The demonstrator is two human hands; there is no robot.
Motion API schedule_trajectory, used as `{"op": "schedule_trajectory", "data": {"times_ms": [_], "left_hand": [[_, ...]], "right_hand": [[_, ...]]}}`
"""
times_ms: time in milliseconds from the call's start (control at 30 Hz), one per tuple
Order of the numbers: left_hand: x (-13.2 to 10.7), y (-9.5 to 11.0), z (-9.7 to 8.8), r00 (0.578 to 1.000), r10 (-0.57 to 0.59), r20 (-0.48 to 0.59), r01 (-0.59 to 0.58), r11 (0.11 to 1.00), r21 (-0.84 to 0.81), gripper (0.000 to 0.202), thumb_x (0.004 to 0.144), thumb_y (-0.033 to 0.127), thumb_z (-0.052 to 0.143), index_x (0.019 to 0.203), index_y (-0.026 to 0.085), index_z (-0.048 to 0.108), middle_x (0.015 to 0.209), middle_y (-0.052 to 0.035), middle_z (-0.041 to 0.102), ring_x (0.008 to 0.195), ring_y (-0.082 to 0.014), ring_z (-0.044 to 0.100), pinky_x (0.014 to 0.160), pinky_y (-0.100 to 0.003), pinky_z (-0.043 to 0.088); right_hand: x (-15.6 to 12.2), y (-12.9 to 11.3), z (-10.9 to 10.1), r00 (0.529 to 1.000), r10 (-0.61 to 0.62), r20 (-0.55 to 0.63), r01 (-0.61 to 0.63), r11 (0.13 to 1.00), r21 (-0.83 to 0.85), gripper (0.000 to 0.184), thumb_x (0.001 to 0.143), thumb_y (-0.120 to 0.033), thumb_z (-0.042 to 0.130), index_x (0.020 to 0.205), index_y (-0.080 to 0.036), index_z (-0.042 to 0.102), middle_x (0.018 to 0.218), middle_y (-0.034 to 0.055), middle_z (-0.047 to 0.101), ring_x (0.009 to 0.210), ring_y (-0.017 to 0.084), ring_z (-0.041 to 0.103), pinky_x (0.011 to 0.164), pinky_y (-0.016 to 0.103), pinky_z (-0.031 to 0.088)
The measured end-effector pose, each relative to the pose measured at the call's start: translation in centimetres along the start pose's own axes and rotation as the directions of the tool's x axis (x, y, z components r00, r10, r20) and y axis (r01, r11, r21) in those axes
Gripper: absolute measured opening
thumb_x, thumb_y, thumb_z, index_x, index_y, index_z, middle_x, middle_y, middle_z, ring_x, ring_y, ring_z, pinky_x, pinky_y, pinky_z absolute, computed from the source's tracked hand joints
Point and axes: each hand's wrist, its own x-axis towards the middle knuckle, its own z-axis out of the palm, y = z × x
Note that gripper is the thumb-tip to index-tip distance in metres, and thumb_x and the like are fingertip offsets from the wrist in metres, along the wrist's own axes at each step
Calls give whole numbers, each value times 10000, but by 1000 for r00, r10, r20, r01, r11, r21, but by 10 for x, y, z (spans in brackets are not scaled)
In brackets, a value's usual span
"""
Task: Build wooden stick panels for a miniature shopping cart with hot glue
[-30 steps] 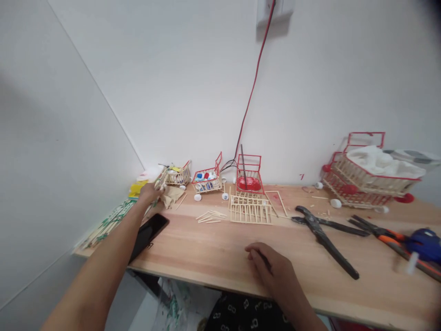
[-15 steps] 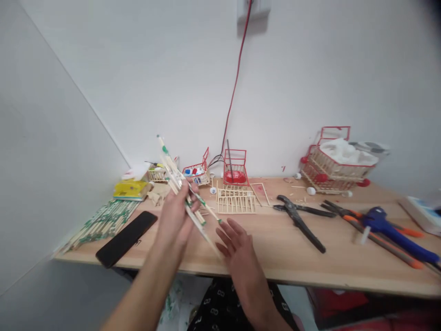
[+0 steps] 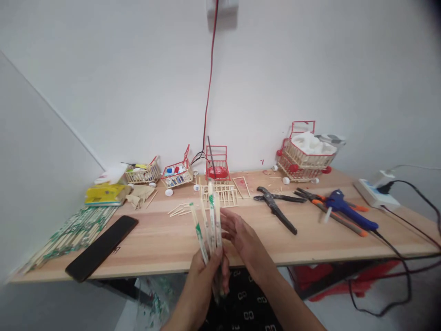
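Note:
My left hand (image 3: 206,271) is closed around a bundle of wrapped chopsticks (image 3: 208,220) with green and white sleeves, held upright just before the table's front edge. My right hand (image 3: 241,232) is beside the bundle with fingers spread, its fingertips touching the sticks. A flat panel of joined sticks (image 3: 220,195) lies on the wooden table (image 3: 155,243) behind them, with loose short sticks (image 3: 181,210) to its left.
A pile of wrapped chopsticks (image 3: 69,232) and a black phone (image 3: 101,248) lie at the left. Small stick carts (image 3: 177,174) stand along the wall, a bigger one (image 3: 303,156) at right. Black pliers (image 3: 275,207), a blue glue gun (image 3: 347,212) and a power strip (image 3: 377,193) are at right.
My left hand has carried the chopstick bundle from the far left pile toward my body and turned it upright. My right hand rose off the table to meet it. The view has swung right.

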Motion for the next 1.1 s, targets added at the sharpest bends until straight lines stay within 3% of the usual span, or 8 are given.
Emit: {"op": "schedule_trajectory", "data": {"times_ms": [167,300,400,500,667,833,967,1100], "left_hand": [[-18,-43,3,996,-92,-6,92,995,32,487,748,615,615,900,158,544,541,42,498,367,-74,407,354,-197,349],[-25,-53,-1,992,-123,21,120,987,106,534,745,666,573,879,149,559,491,43,479,339,-75,412,354,-192,304],[-35,-51,-5,993,-115,-8,115,980,162,524,736,665,582,855,154,583,511,29,491,357,-84,422,355,-198,292],[-42,-47,-6,986,-62,-158,91,979,183,512,702,667,617,795,164,597,503,35,457,368,-68,350,360,-197,229],[-42,-49,0,944,28,-330,26,987,158,486,626,646,696,705,177,597,523,36,399,463,-89,334,422,-213,257],[-37,-53,-2,954,3,-300,45,987,154,473,640,640,687,655,183,565,541,23,435,480,-100,347,434,-217,294],[-32,-38,-6,932,44,-360,20,985,172,436,637,611,699,667,187,604,548,2,491,503,-129,411,439,-226,331],[-27,-18,-14,944,88,-316,-25,980,199,440,657,541,720,913,186,676,693,-30,604,601,-156,507,510,-231,395]], "right_hand": [[11,-20,6,998,61,-5,-61,997,39,452,867,-548,509,1091,-182,652,963,79,720,891,212,671,729,301,509],[7,-16,8,991,13,-132,-16,1000,-22,456,855,-541,524,1049,-154,667,873,80,736,792,200,679,677,289,509],[6,-11,7,969,-44,-245,46,999,2,462,853,-545,527,1087,-166,648,926,89,738,824,203,681,711,308,518],[6,-8,7,947,-59,-315,76,996,42,459,855,-537,538,1117,-174,637,957,90,736,865,200,682,756,317,521],[5,-4,17,934,-63,-353,80,996,36,457,837,-580,535,881,-146,670,768,79,730,716,193,686,679,311,528],[-1,-4,31,933,-140,-332,101,986,-132,454,863,-585,486,752,-168,626,660,36,684,622,160,650,653,282,509],[-15,11,40,956,-137,-261,53,951,-306,455,884,-550,467,691,-174,634,660,30,658,645,155,609,649,261,488],[-30,27,35,980,-80,-181,11,936,-353,464,898,-541,443,751,-162,667,664,20,631,638,150,567,600,247,454]]}}
